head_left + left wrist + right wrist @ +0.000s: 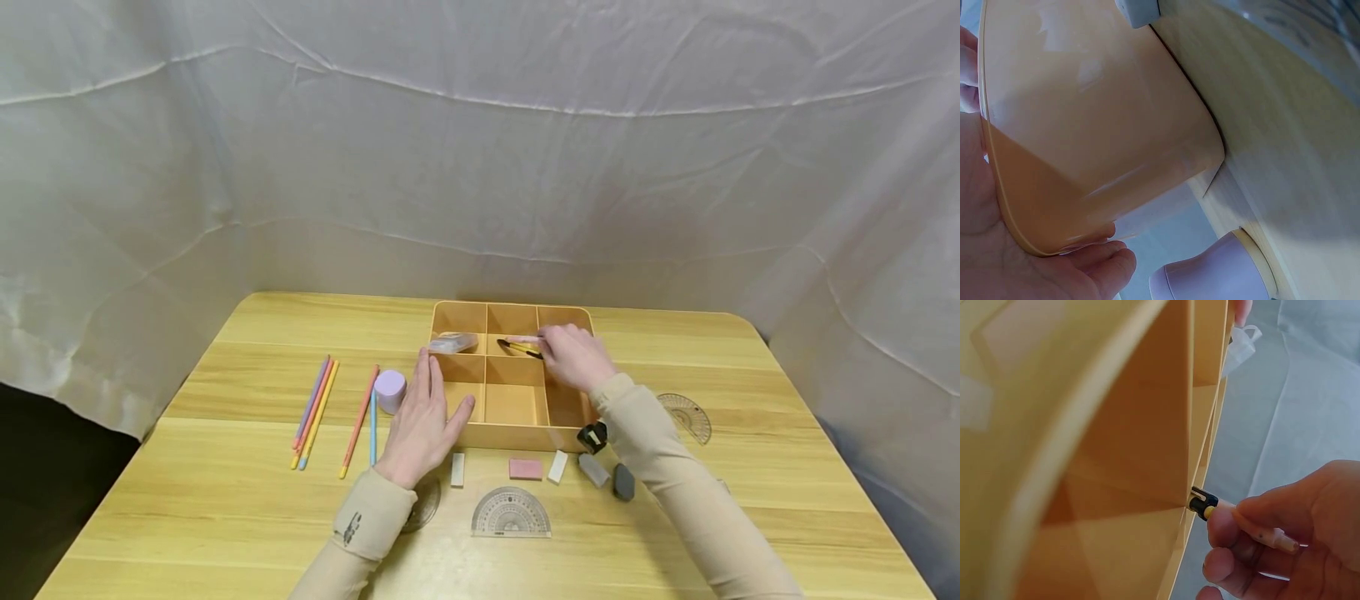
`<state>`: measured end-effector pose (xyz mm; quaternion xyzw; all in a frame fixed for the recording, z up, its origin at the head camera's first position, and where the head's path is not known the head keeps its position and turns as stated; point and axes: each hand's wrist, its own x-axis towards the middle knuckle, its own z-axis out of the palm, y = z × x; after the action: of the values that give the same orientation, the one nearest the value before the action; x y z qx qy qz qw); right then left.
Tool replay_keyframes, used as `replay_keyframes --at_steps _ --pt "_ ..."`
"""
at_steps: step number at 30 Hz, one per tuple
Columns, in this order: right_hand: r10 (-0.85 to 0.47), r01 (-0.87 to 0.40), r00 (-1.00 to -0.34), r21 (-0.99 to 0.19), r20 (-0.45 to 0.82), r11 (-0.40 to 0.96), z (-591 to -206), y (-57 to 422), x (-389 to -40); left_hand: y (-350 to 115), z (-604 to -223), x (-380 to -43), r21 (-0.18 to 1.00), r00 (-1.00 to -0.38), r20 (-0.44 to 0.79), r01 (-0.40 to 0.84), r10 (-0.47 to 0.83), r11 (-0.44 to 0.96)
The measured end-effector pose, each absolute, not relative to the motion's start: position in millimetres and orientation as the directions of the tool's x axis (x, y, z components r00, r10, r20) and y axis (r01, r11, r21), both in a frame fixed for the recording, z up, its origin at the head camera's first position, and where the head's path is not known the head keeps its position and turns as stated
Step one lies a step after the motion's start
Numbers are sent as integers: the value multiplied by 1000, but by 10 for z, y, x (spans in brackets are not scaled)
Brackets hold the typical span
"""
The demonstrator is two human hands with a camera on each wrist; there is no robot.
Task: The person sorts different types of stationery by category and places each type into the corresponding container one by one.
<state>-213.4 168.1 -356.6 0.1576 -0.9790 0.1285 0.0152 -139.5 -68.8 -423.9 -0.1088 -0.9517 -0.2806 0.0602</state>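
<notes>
The right hand (576,358) pinches what seems a pink pen (1266,535) above the box (513,438), far middle; the left hand (422,423), fingers straight, touches its left side.

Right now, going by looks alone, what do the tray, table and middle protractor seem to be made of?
Tray: probably moulded plastic, smooth with a soft sheen; pale highlights and rounded corners suggest it.
Table: wood or wood-look laminate, lightly glossy; grain streaks show, but leave open which.
Middle protractor: most likely clear plastic; the table shows through behind its dark markings.
</notes>
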Motion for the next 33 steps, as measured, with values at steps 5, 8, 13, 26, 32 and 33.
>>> replay_keyframes --at_steps 5,8,13,26,32,33 --pt "-301 -305 -952 -242 55 921 -3573 1666 -2144 -687 -4239 -1393 519 -969 174 240 174 820" --pt "-296 -298 -954 -249 48 921 -3570 1659 -2148 -684 -4240 -1393 516 -969 178 241 173 822" --pt "-298 -297 -954 -262 35 918 -3581 1649 -2151 -687 -4246 -1395 513 -968 183 243 172 823" --pt "-281 -278 -959 -247 26 928 -3603 1635 -2166 -678 -4249 -1401 515 -968 183 242 170 823" --pt "-285 -284 -958 -231 31 930 -3600 1629 -2161 -665 -4248 -1402 515 -967 189 247 172 821" --pt "-286 -285 -958 -228 31 931 -3599 1629 -2159 -663 -4247 -1403 515 -967 189 247 173 821"
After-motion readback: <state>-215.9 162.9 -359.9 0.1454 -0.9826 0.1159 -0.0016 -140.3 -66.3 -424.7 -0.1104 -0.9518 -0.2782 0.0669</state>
